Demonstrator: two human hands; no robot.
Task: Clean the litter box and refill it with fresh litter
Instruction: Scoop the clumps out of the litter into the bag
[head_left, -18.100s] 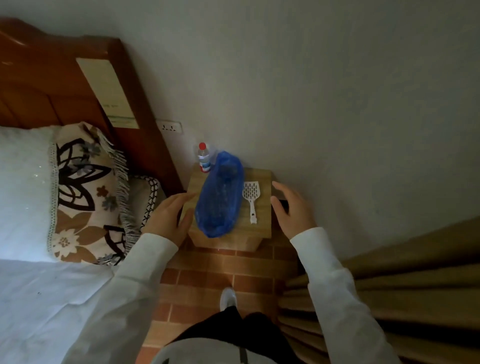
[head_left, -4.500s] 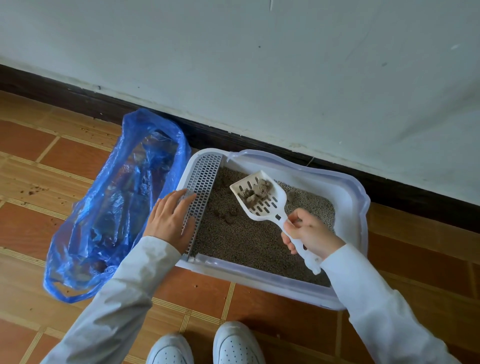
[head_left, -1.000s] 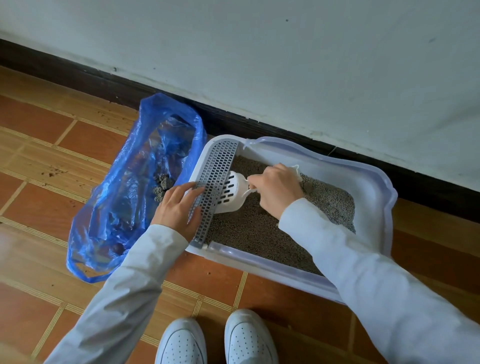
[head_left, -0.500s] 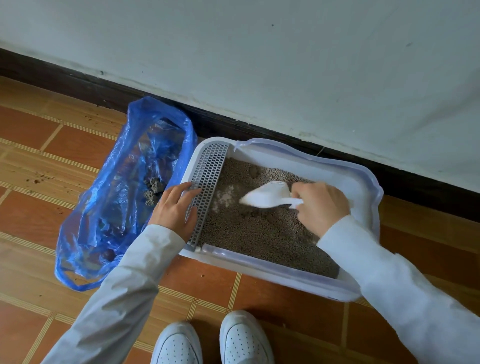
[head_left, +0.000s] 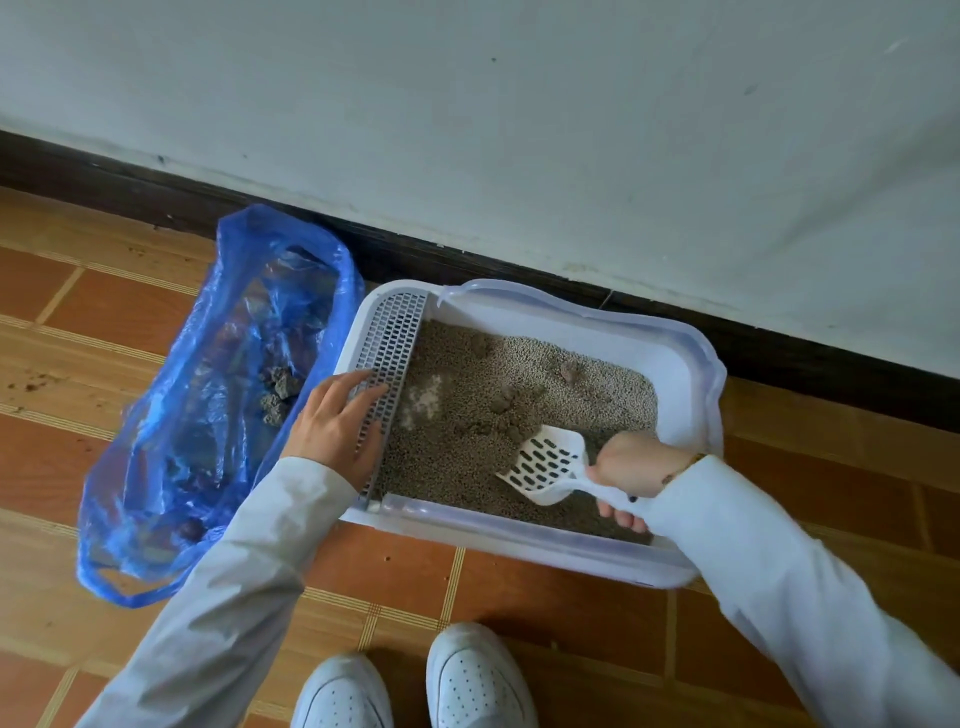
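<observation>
The left hand lies flat, palm down, with straight fingers spread on the grey perforated plastic grate at the left end of the white rectangular plastic litter box; it only presses and grips nothing. Its pale sleeve runs down to the lower left of the frame. The right hand is at the lower right corner of the box, with fingers curled around the handle of the white slotted plastic scoop. The head of the scoop points to the left and up, tilted, with its front edge touching the litter; no clumps lie in it. The right sleeve goes to the lower right of the frame.

There is one litter box, one scoop and one translucent blue plastic bag. The box stands in the centre of the frame, close to the dark baseboard under the pale wall. It holds grey-brown granular litter with several darker clumps near the middle and one pale powdery patch beside the grate. The bag lies open and wrinkled, touching the left side of the box, and a few grey clumps are inside it. Two white perforated shoes show at the bottom edge. The floor is of orange-brown tiles with lighter striped joints.
</observation>
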